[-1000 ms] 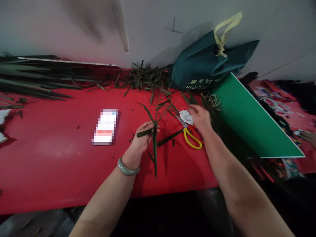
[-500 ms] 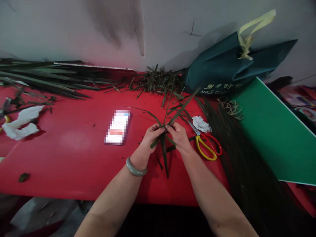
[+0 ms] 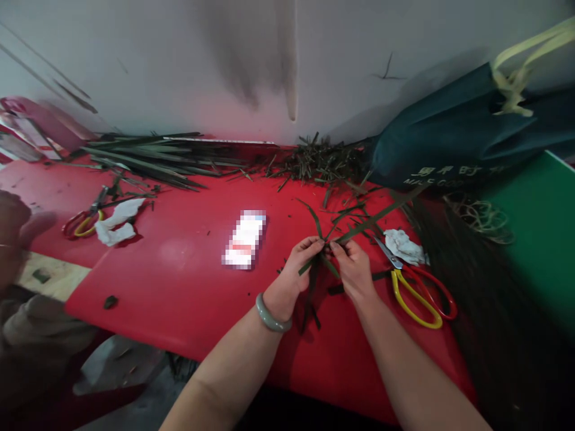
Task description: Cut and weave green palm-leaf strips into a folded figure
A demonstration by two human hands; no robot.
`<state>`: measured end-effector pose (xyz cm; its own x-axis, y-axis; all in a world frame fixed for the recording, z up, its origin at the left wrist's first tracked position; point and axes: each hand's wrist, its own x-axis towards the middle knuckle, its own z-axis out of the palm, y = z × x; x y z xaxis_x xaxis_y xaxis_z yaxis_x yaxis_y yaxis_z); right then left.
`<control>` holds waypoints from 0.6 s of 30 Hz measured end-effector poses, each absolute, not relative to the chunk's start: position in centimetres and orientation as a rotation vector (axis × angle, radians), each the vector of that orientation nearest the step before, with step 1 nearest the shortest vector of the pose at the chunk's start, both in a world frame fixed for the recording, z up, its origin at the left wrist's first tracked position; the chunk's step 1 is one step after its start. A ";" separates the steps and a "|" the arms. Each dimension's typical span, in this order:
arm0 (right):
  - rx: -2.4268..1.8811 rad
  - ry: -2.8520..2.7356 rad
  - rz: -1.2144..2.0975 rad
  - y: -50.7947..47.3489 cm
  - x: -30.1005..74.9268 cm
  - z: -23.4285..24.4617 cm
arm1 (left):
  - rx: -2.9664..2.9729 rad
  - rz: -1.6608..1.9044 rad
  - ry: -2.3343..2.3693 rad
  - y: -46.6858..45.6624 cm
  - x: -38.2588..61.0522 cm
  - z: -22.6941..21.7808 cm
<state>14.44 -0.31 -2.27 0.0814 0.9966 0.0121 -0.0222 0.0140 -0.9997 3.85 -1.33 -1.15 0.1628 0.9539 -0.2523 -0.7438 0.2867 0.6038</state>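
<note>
Several long green leaf strips (image 3: 380, 211) cross at a small knot between my fingertips, their ends sticking out in all directions. My left hand (image 3: 306, 258), a grey-green bangle (image 3: 272, 316) on its wrist, pinches the crossing from the left. From the right, my right hand (image 3: 354, 263) grips the strips between thumb and fingers. Both hands are closed and nearly touch above the red table (image 3: 188, 287). The crossing itself is partly hidden by my fingers. Scissors (image 3: 415, 287) with one yellow and one red handle lie just right of my right hand, by a crumpled tissue (image 3: 403, 246).
A lit phone (image 3: 245, 240) lies left of my hands. Leaf strips (image 3: 157, 157) and a heap of scraps (image 3: 317, 158) line the wall. A dark bag (image 3: 431, 131) and green board (image 3: 530, 221) stand right. Another person's arm (image 3: 11, 233) and second scissors (image 3: 87, 218) are left.
The view has swung left, bringing another person and the second scissors into sight. My hands still pinch the leaf strips, whose ends have shifted and now point differently.
</note>
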 end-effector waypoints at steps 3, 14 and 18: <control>-1.178 -1.158 1.112 -0.5 14.5 -2.1 | 0.398 1.242 0.653 -1.3 3.8 -1.2; -1.270 -1.351 0.844 -0.7 15.1 -1.5 | 0.395 1.282 0.767 -0.9 3.5 -1.5; -1.375 -1.518 0.784 -0.4 15.4 -1.0 | 0.448 1.236 0.754 -1.2 3.8 -1.4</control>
<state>15.39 -0.35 -1.04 0.0392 0.9774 0.2078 0.3970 0.1755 -0.9009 3.82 -1.20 -1.40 0.1381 0.9532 -0.2689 -0.6753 0.2892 0.6784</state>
